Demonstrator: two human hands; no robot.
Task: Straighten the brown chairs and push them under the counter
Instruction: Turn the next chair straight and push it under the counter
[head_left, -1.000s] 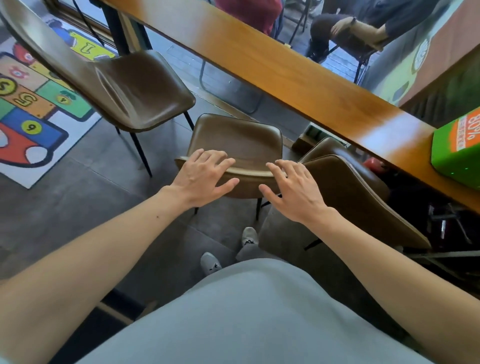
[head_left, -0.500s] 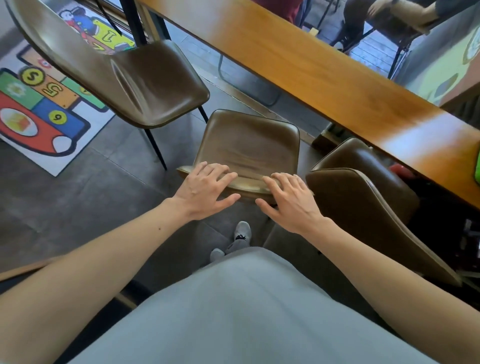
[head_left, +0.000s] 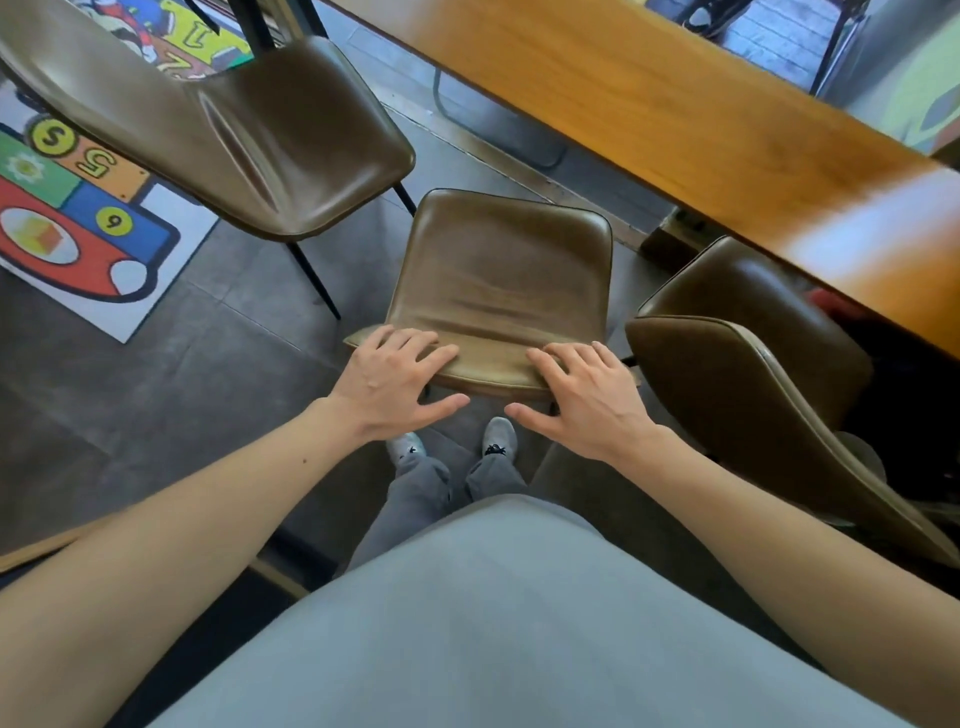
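Squarely before the person, the middle brown chair (head_left: 501, 270) stands short of the wooden counter (head_left: 675, 119), its backrest top covered by the left hand (head_left: 397, 382) and right hand (head_left: 587, 402), fingers spread, thumbs hanging free behind.

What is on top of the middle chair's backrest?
Both hands rest on the middle chair's top edge: the left hand near its left end, the right hand near its right. Their fingers drape over it. Whether the palms touch is hidden.
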